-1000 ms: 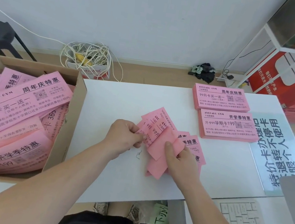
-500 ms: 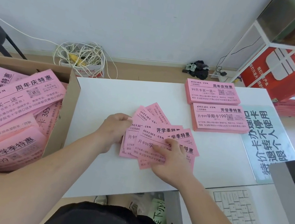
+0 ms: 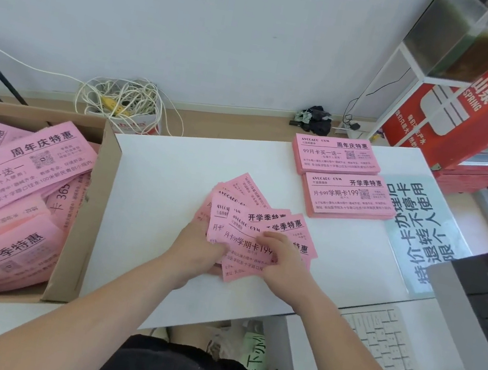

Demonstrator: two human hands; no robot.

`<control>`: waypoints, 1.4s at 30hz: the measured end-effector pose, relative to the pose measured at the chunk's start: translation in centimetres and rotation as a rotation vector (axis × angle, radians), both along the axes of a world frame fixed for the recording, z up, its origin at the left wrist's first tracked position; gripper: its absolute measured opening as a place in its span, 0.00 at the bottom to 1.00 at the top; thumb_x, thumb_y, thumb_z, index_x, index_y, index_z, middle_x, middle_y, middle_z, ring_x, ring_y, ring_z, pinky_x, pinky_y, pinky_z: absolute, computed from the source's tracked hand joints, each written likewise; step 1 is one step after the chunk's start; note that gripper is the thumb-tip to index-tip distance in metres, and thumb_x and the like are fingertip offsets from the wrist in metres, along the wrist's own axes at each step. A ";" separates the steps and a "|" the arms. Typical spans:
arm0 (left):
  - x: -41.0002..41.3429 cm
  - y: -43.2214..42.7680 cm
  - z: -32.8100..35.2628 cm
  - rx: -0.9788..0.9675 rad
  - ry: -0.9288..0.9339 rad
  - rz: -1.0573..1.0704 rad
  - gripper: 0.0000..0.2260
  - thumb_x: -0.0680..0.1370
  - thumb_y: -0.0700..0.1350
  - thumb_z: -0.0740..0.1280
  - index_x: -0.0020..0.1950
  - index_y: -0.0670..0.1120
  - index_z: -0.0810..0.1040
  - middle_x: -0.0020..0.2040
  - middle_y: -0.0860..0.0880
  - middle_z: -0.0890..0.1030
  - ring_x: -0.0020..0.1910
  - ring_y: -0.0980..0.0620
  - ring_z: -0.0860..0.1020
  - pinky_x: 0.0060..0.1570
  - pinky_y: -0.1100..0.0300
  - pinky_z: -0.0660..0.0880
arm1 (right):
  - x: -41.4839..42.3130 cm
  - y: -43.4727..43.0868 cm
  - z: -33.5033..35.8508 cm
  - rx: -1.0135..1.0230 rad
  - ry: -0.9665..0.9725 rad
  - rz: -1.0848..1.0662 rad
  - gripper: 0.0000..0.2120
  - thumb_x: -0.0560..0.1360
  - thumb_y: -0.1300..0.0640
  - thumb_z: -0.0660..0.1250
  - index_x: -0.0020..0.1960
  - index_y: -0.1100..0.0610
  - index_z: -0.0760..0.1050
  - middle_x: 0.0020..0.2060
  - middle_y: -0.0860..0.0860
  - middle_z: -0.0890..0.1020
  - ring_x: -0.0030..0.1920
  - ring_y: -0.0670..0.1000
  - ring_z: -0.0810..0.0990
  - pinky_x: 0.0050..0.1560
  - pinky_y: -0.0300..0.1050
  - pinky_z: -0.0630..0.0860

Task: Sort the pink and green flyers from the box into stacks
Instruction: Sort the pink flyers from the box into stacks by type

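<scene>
While left hand point(image 3: 199, 253) grips fanned pink paper flyers point(image 3: 258, 219), right hand point(image 3: 283, 257) fingers point(image 3: 274, 239) pinch them.

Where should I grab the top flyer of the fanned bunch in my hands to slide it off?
Pinch the top flyer by its near edge, which juts toward you past the rest of the bunch, between the left hand and the right hand. Come from the near side, thumb on top, a finger beneath. It is thin and lies flat, so probably only that overhang gives purchase.

Cardboard box point(image 3: 84, 222) (left side off-frame)
</scene>
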State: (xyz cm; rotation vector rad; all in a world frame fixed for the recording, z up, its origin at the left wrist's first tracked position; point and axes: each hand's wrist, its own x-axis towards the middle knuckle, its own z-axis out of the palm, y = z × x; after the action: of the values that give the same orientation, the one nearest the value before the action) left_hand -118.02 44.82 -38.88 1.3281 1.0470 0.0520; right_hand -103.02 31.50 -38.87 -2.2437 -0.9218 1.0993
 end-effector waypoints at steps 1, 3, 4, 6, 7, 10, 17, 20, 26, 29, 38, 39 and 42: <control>0.1 -0.3 -0.1 0.133 0.017 -0.055 0.11 0.79 0.39 0.66 0.59 0.49 0.81 0.52 0.49 0.86 0.46 0.49 0.86 0.43 0.48 0.85 | 0.3 -0.2 0.0 0.048 0.074 -0.081 0.31 0.72 0.72 0.60 0.70 0.51 0.75 0.70 0.44 0.71 0.73 0.49 0.68 0.70 0.46 0.72; -0.3 -1.0 -0.1 0.415 0.076 -0.201 0.10 0.80 0.43 0.65 0.58 0.52 0.82 0.50 0.52 0.85 0.45 0.51 0.84 0.43 0.52 0.82 | 0.8 -0.9 0.4 0.156 0.128 -0.260 0.28 0.75 0.71 0.61 0.70 0.50 0.75 0.67 0.47 0.74 0.68 0.47 0.74 0.53 0.34 0.79; -0.7 -1.4 -0.1 0.493 0.083 -0.247 0.11 0.80 0.44 0.64 0.58 0.54 0.83 0.48 0.54 0.85 0.43 0.52 0.82 0.42 0.56 0.80 | 1.2 -1.3 0.6 0.212 0.065 -0.330 0.28 0.75 0.71 0.63 0.71 0.50 0.73 0.67 0.48 0.74 0.66 0.47 0.75 0.48 0.31 0.78; -1.8 -2.2 -0.2 0.482 0.023 -0.254 0.13 0.81 0.44 0.65 0.60 0.59 0.82 0.47 0.62 0.85 0.45 0.59 0.82 0.43 0.65 0.78 | 2.3 -2.3 0.7 0.225 -0.173 -0.348 0.38 0.72 0.68 0.71 0.78 0.50 0.65 0.71 0.50 0.67 0.71 0.50 0.70 0.59 0.34 0.72; -2.4 -2.6 -0.2 0.452 -0.014 -0.227 0.15 0.81 0.43 0.65 0.61 0.61 0.82 0.48 0.66 0.84 0.49 0.65 0.81 0.46 0.71 0.76 | 2.8 -2.6 0.9 0.177 -0.263 -0.327 0.45 0.70 0.65 0.75 0.81 0.48 0.59 0.74 0.50 0.62 0.74 0.52 0.64 0.67 0.39 0.66; -3.7 -2.4 -0.4 0.375 -0.073 -0.152 0.17 0.81 0.40 0.67 0.63 0.60 0.81 0.54 0.69 0.83 0.56 0.70 0.79 0.55 0.73 0.74 | 3.3 -2.9 1.4 0.084 -0.146 -0.413 0.52 0.68 0.63 0.79 0.83 0.47 0.53 0.78 0.50 0.58 0.74 0.51 0.62 0.69 0.44 0.64; -5.0 -0.6 0.6 0.346 -0.135 -0.067 0.15 0.82 0.37 0.66 0.57 0.59 0.81 0.49 0.70 0.83 0.52 0.71 0.79 0.46 0.78 0.73 | 2.7 -3.1 2.9 0.260 0.140 -0.434 0.12 0.74 0.73 0.71 0.49 0.57 0.81 0.41 0.47 0.88 0.43 0.50 0.87 0.37 0.35 0.79; -5.4 -0.1 1.4 0.364 -0.177 -0.084 0.12 0.82 0.38 0.66 0.57 0.55 0.82 0.46 0.72 0.82 0.49 0.72 0.79 0.44 0.79 0.71 | 2.7 -3.1 4.2 0.352 0.098 -0.386 0.14 0.75 0.72 0.70 0.48 0.53 0.83 0.43 0.45 0.88 0.43 0.46 0.87 0.43 0.37 0.79; -5.9 0.8 0.5 0.403 -0.172 -0.099 0.08 0.76 0.36 0.75 0.48 0.49 0.87 0.47 0.56 0.86 0.47 0.60 0.83 0.47 0.69 0.75 | 1.6 -3.7 4.5 0.444 -0.086 -0.310 0.12 0.74 0.70 0.71 0.44 0.53 0.83 0.40 0.40 0.86 0.43 0.39 0.82 0.45 0.29 0.74; -5.7 1.0 0.0 0.416 -0.145 -0.060 0.09 0.73 0.38 0.78 0.49 0.49 0.86 0.46 0.54 0.87 0.45 0.58 0.83 0.45 0.69 0.75 | 1.5 -3.6 3.5 0.385 -0.073 -0.306 0.15 0.73 0.70 0.69 0.46 0.50 0.83 0.43 0.41 0.86 0.47 0.41 0.83 0.47 0.34 0.77; -5.6 1.5 1.0 0.457 -0.118 0.090 0.07 0.74 0.41 0.77 0.49 0.51 0.85 0.46 0.58 0.86 0.43 0.66 0.81 0.41 0.75 0.72 | 2.0 -1.1 3.9 0.376 0.021 -0.330 0.10 0.75 0.65 0.72 0.45 0.50 0.84 0.43 0.42 0.86 0.46 0.42 0.83 0.46 0.29 0.76; -5.4 1.6 1.1 0.455 -0.146 0.121 0.07 0.74 0.39 0.77 0.49 0.49 0.85 0.45 0.57 0.86 0.41 0.66 0.81 0.41 0.75 0.72 | 2.0 -0.9 3.9 0.376 0.044 -0.337 0.11 0.75 0.66 0.72 0.46 0.50 0.84 0.44 0.43 0.86 0.46 0.43 0.83 0.46 0.30 0.77; -5.0 1.9 1.2 0.414 -0.199 0.166 0.08 0.73 0.35 0.77 0.49 0.46 0.86 0.44 0.53 0.87 0.42 0.64 0.82 0.42 0.74 0.73 | 2.1 -0.8 3.6 0.397 0.106 -0.356 0.15 0.73 0.67 0.74 0.52 0.49 0.83 0.48 0.46 0.86 0.49 0.42 0.83 0.52 0.34 0.78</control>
State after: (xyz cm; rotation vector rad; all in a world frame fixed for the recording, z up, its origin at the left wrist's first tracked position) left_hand -122.98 46.68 -37.65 1.5647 1.0051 0.5400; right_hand -100.88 30.70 -35.23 -1.9062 -0.6020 0.7862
